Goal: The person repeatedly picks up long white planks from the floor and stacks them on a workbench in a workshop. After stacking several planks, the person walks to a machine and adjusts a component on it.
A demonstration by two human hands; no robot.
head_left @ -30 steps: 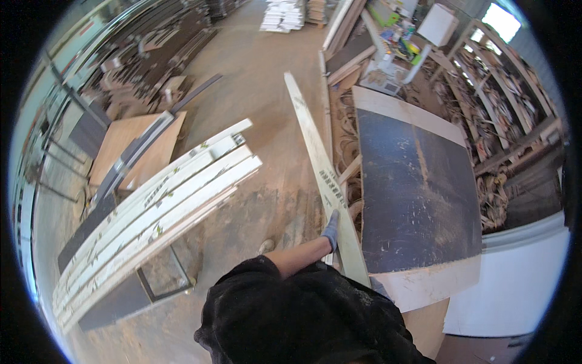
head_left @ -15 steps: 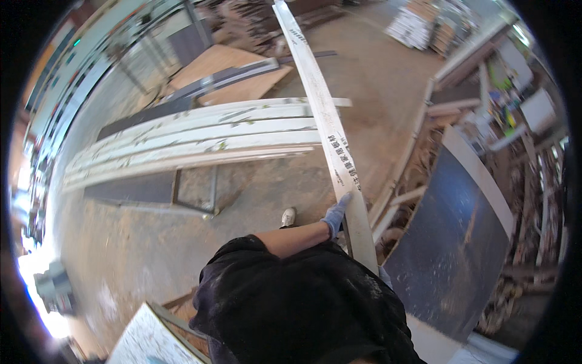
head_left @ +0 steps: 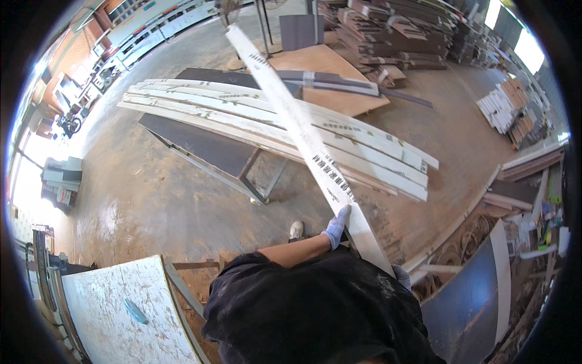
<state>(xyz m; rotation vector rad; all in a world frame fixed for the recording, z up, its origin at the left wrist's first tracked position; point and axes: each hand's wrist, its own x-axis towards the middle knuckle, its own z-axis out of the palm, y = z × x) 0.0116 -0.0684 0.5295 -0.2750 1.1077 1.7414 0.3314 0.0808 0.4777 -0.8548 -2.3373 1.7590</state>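
Note:
A long, narrow white board (head_left: 290, 112) with dark print slants from my waist out to the far left, passing above a stack of similar boards. My left hand (head_left: 337, 227), in a pale glove, is closed round the board's left edge close to my body. At the board's near end, on its right side, my gloved right hand (head_left: 401, 276) grips it; most of its fingers are hidden behind the board and my black sleeve. The stacked white boards (head_left: 200, 100) lie across a dark-topped low bench (head_left: 206, 142) with a metal frame.
A scuffed white panel (head_left: 109, 291) with a blue-green object (head_left: 136, 311) on it stands at near left. Near right leans a dark sheet (head_left: 461, 297) beside wood scraps. Brown planks (head_left: 388, 36) are piled at the back, behind a flat plywood sheet (head_left: 339, 97).
My view has turned left, so the stack and bench now appear farther right. The held board's far end has swung left across the stack. Both hands keep their hold.

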